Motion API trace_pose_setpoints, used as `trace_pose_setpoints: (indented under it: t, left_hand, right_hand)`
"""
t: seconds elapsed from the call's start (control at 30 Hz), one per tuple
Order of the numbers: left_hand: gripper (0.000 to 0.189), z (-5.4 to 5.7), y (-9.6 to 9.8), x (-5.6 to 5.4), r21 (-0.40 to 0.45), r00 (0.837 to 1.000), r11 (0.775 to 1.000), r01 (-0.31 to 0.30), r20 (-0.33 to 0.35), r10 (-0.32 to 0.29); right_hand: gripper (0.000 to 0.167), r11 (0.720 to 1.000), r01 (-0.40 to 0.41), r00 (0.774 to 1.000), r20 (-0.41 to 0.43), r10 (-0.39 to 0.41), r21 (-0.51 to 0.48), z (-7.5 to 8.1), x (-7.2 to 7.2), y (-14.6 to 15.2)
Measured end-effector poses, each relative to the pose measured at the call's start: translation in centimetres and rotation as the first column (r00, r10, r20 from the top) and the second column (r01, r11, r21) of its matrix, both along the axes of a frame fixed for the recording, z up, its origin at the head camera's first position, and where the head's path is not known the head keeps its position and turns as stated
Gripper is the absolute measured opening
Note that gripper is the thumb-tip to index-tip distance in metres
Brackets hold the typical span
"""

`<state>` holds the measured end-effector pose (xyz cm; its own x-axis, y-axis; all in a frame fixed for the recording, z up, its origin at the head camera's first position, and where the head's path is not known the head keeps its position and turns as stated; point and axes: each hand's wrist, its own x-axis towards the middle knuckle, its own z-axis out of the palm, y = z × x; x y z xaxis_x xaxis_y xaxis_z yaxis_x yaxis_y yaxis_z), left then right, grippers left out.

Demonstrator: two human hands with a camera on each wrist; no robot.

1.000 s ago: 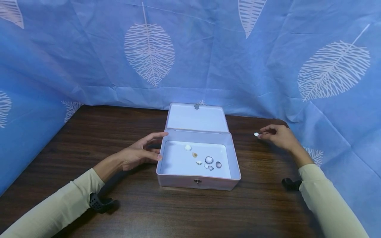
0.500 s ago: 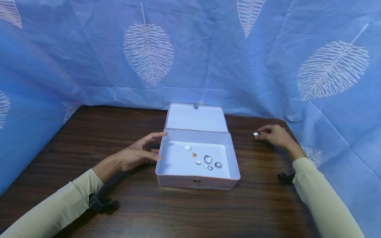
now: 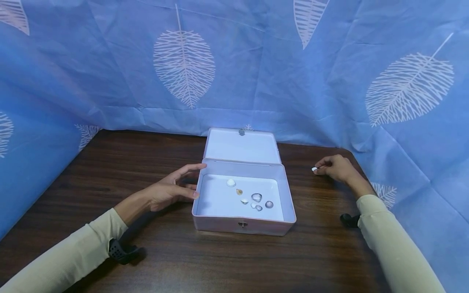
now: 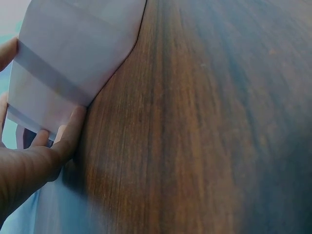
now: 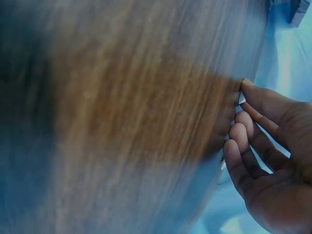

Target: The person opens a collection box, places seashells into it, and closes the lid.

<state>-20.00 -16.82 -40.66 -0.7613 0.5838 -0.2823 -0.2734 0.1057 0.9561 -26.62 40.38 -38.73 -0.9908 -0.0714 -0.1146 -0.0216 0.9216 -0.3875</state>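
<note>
My right hand (image 3: 338, 167) pinches a small white seashell (image 3: 314, 169) between thumb and fingers, low over the table at the right. In the right wrist view only a sliver of that shell (image 5: 242, 98) shows by the thumb tip. My left hand (image 3: 170, 190) rests against the left side of a pale lidded box (image 3: 220, 224), its fingers spread along the wall and thumb at the rim. In the left wrist view fingertips touch the box's outer wall (image 4: 73, 58). Several shells lie on the box's floor, among them a white one (image 3: 231, 182) and a greyish-purple one (image 3: 269, 204).
The box's lid (image 3: 242, 146) lies folded back towards the blue leaf-patterned cloth (image 3: 253, 81) behind the table. A small metal clasp (image 3: 242, 224) sits on the front wall. Dark wood tabletop (image 3: 234, 260) surrounds the box. Black bands (image 3: 122, 251) are on both wrists.
My right hand, with the white shell at its fingertips, has shifted slightly left. My left hand, the box and the shells inside stay in place.
</note>
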Motion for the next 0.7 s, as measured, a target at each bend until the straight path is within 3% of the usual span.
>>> trace_pose_setpoints:
  t: [0.27,0.7]
  left_hand:
    - [0.095,0.01,0.01,-0.03,-0.002,1.000,1.000,-0.003,-0.003,0.003]
    - [0.097,0.16,-0.05,-0.03,-0.008,1.000,1.000,-0.012,0.012,0.012]
  right_hand:
    - [0.024,0.998,-0.037,0.999,-0.037,0.039,0.046,-0.44,0.05,-0.12]
    - [0.019,0.998,-0.058,0.993,-0.103,0.059,0.013,-0.65,0.56,-0.69]
